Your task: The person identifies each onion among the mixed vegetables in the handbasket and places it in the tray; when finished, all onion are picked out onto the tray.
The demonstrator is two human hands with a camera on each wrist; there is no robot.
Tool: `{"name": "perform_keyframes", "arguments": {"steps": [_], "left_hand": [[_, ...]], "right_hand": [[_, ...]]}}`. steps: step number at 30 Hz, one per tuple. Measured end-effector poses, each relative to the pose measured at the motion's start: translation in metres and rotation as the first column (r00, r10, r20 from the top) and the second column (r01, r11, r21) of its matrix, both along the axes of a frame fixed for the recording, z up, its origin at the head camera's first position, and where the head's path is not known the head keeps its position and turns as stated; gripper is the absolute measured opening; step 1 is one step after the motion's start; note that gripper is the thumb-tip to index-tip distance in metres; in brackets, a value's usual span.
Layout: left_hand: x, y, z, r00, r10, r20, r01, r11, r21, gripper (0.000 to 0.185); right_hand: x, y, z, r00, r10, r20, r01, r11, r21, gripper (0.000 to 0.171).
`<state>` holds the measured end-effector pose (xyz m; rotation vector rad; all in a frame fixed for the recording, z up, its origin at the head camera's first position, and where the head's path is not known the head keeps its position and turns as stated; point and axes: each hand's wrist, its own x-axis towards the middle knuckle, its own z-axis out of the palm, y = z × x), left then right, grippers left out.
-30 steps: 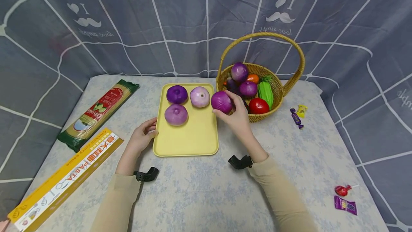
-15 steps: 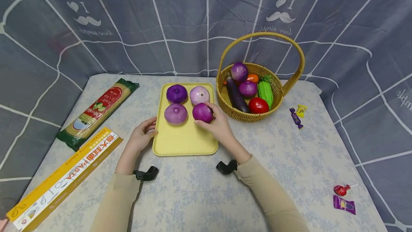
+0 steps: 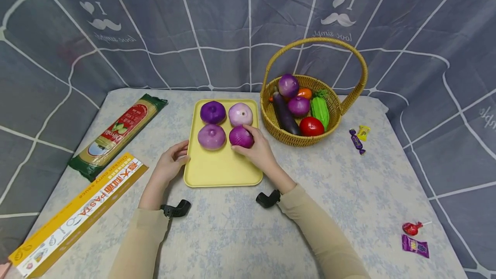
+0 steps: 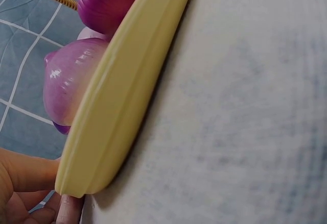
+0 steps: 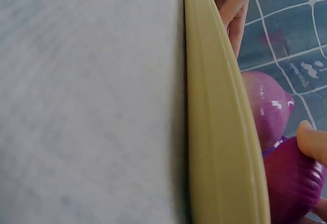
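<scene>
My right hand (image 3: 258, 147) holds a red-purple onion (image 3: 240, 137) with its fingers around the right side, low over the yellow tray (image 3: 217, 169). In the right wrist view, the thumb lies on the onion (image 5: 296, 183). A dark purple onion (image 3: 212, 112), a pale onion (image 3: 240, 114) and a light purple onion (image 3: 212, 137) sit in the back part of the tray. My left hand (image 3: 170, 162) grips the tray's left edge. The left wrist view shows a finger (image 4: 69, 211) beneath the tray's rim.
Back right stands a wicker basket (image 3: 298, 140) with a tall handle, holding an eggplant (image 3: 284, 115), a tomato (image 3: 311, 126), onions and other vegetables. A spaghetti packet (image 3: 120, 134) and a pasta box (image 3: 81, 214) lie left. Wrapped candies (image 3: 356, 142) and a lollipop (image 3: 412, 228) lie right.
My right hand has carried the red-purple onion left from the basket's front edge to the tray, then slightly closer to the light purple onion. The left hand stays at the tray's edge.
</scene>
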<state>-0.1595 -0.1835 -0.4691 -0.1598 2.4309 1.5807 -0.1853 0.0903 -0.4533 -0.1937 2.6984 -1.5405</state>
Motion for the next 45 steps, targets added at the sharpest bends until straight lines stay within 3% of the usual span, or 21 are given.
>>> {"name": "perform_keyframes", "arguments": {"steps": [15, 29, 34, 38, 45], "left_hand": [[0.001, 0.0, 0.003, 1.0, 0.0, 0.023, 0.0, 1.0, 0.011, 0.055], [0.001, 0.0, 0.001, 1.0, 0.009, 0.024, -0.009, 1.0, 0.016, 0.055], [0.001, 0.0, 0.001, 1.0, 0.013, 0.027, -0.013, 1.0, 0.017, 0.055], [0.002, 0.0, 0.004, 1.0, 0.008, 0.021, -0.008, 1.0, 0.016, 0.056], [0.002, 0.0, 0.004, 1.0, 0.002, 0.01, -0.003, 1.0, 0.006, 0.055]], "right_hand": [[-0.006, -0.006, 0.002, 0.997, -0.034, 0.065, 0.034, 0.999, 0.009, 0.078], [-0.001, -0.004, 0.006, 0.998, -0.03, 0.053, 0.029, 0.999, 0.024, 0.083], [0.002, -0.001, 0.014, 1.0, -0.025, 0.005, 0.024, 0.998, 0.057, 0.08], [0.005, 0.005, 0.024, 0.998, -0.024, -0.063, 0.028, 0.997, 0.072, 0.067], [0.007, 0.025, 0.042, 0.98, -0.046, -0.196, 0.038, 0.998, -0.047, 0.036]]}}
